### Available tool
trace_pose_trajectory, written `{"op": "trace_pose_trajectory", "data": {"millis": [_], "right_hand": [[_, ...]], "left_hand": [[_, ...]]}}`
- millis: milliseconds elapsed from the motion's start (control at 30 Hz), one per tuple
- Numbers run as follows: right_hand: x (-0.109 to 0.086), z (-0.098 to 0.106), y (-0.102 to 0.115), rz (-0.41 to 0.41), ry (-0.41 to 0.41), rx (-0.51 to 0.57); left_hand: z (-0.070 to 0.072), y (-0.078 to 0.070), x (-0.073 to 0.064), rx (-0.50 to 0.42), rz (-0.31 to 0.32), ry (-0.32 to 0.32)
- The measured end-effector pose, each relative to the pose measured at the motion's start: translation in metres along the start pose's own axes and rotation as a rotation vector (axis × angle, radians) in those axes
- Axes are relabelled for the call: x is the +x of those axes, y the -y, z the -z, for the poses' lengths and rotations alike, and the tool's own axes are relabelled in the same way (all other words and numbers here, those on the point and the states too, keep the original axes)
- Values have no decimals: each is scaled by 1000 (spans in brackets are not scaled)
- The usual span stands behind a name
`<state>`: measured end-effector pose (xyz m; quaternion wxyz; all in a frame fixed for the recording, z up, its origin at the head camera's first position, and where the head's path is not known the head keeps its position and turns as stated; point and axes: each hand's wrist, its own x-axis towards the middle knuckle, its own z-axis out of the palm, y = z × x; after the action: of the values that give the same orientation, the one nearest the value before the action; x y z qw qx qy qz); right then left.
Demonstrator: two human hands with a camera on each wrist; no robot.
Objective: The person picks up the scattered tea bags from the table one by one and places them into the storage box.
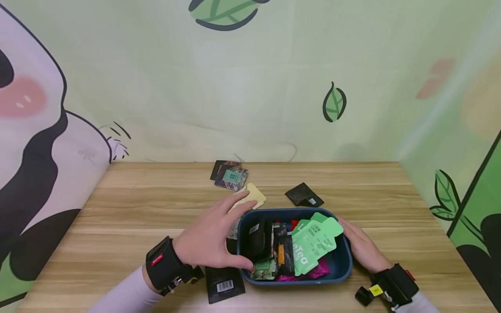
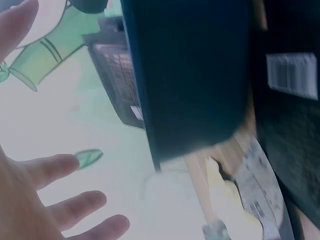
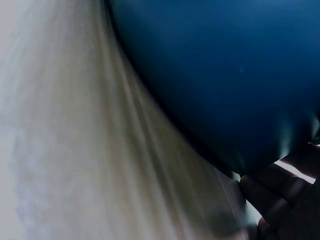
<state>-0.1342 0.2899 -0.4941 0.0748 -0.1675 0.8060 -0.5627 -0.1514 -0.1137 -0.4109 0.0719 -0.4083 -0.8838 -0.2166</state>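
Observation:
A dark blue bin (image 1: 293,281) holds green tea packets (image 1: 315,245), black packets (image 1: 256,241), a dark packet with an orange label and a pink packet (image 1: 318,270). My left hand (image 1: 211,237) is spread over the bin's left end, thumb near the front rim, holding nothing. The left wrist view shows its fingers (image 2: 75,210) stretched out, apart from the bin wall (image 2: 190,75). At the other end my right hand (image 1: 362,245) rests against the bin's outer side. Its fingers (image 3: 272,192) touch the blue wall (image 3: 225,75); some of them are hidden.
On the wooden table (image 1: 137,200) lie a black packet with a barcode (image 1: 225,284), another black packet (image 1: 304,194) behind the bin, dark packets with a green label (image 1: 232,176) and pale yellow packets (image 1: 256,195). A printed backdrop (image 1: 254,87) stands behind the table.

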Motion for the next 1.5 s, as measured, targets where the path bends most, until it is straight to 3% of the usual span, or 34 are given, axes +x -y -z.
{"op": "trace_pose_trajectory", "data": {"millis": [367, 500, 633, 833, 967, 1167, 1400, 1500], "right_hand": [[0, 0, 0, -5, -15, -10], [0, -1, 2, -13, -18, -9], [0, -1, 2, -15, -21, -7], [1, -1, 0, -10, -16, 4], [1, -2, 0, -2, -15, 15], [0, -1, 0, 7, -14, 30], [0, -2, 0, -6, -15, 29], [1, -1, -1, -3, -15, 28]], "left_hand": [[-7, 50, 1, 37, 124, 22], [-12, 63, 4, 82, 190, 42], [-18, 73, 11, 106, 209, 38], [-27, 82, 23, 113, 216, 23], [-36, 88, 30, 166, 215, 31], [-48, 92, 44, 237, 209, 79], [-48, 91, 55, 234, 253, 183], [-48, 91, 57, 224, 261, 192]]}}
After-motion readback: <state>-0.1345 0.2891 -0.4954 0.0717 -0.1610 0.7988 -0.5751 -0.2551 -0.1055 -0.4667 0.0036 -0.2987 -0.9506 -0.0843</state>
